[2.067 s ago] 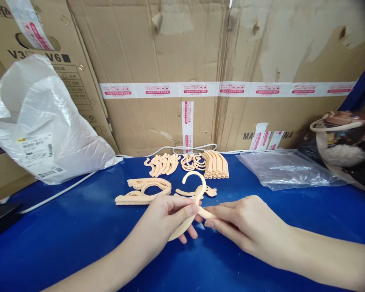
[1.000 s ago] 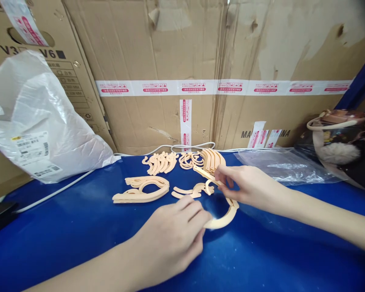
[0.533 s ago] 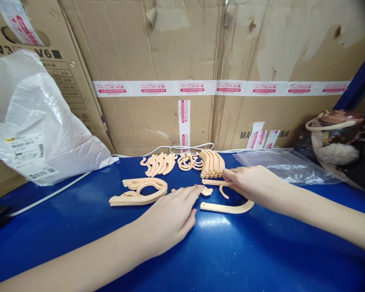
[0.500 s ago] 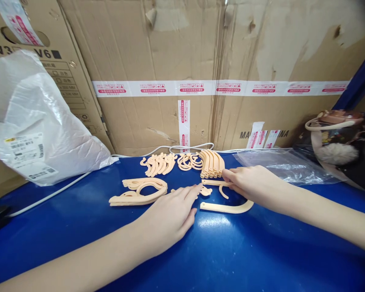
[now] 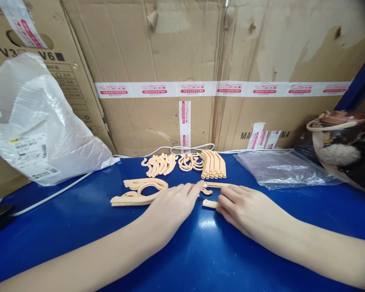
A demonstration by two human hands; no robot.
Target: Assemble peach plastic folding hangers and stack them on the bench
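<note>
Beige plastic parts that look like pieces of folding hangers lie on the blue table (image 5: 200, 251). My left hand (image 5: 176, 207) is closed, its fingertips at the end of a straight hanger arm (image 5: 220, 185); the thumb is hidden. By those fingertips shows a small curved piece (image 5: 207, 192), partly covered. My right hand (image 5: 246, 207) wraps round a lower hanger arm (image 5: 209, 204), whose holed end sticks out to the left. Left of my left hand lie folded hangers (image 5: 134, 199), partly behind it.
Farther back are rows of small curved centre pieces (image 5: 161, 164), round hooks (image 5: 190, 162) and stacked hanger arms (image 5: 214, 164). A clear plastic bag (image 5: 270, 168), a dark bag (image 5: 353, 170), a white parcel bag (image 5: 42, 121), a white cable (image 5: 54, 194) and cardboard (image 5: 158, 52) surround them.
My right hand has come down and nearer, from the upper arm onto the lower curved one. My left fingers have shifted slightly right and bent, and the thumb is out of sight.
</note>
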